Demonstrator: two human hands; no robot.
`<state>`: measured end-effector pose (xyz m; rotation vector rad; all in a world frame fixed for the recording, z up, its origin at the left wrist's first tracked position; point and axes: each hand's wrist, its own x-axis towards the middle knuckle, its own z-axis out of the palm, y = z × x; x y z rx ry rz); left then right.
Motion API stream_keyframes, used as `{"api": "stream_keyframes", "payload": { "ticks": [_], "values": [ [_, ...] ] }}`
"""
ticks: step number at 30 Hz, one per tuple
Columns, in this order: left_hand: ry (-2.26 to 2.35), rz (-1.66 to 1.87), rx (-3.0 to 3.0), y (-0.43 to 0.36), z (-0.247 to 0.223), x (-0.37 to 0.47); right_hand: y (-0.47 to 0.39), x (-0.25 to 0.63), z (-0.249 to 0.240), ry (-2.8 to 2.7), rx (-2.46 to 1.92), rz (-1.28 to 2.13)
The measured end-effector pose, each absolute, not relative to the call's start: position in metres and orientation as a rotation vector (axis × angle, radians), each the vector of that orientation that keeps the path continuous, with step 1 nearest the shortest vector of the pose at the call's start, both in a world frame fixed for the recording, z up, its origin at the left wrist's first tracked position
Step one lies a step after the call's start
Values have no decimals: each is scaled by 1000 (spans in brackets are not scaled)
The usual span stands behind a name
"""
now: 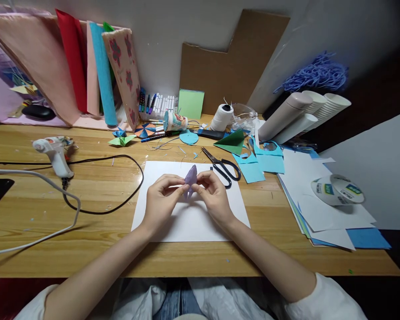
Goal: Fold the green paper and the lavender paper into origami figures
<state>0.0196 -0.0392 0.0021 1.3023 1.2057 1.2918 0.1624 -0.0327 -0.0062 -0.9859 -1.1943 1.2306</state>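
A small folded purple paper piece [191,175] is held upright between my two hands, its pointed tip facing up. My left hand [163,198] pinches its left side between thumb and fingers. On the right side, my right hand [215,195] grips it the same way. Both hands are over a white sheet [190,229] lying on the wooden table [96,249]. Black-handled scissors [223,169] rest just beyond my right hand, partly on the sheet's upper right corner.
A glue gun [55,155] with a looping black cable is at the left. Cyan paper scraps [250,168], a green folded paper [231,142] and a thread spool [222,118] lie behind. Stacked papers [330,215] with tape [338,190] are at the right.
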Motion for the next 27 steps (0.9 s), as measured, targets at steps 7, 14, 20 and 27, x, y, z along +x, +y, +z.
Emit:
{"api": "stream_keyframes", "payload": {
  "ticks": [7,14,20,27],
  "values": [
    [1274,1339,1392,-41,3,17,-33,162,-9,-1209,-970,1229],
    [1312,1340,1464,-43,4,18,-36,161,-9,-1224,-1011,1163],
    [1304,1295,1480,-44,1,18,-37,162,-7,-1247,-1019,1160],
    [1229,1194,1522,-39,3,16,-36,165,-5,-1246,-985,1215]
  ]
}}
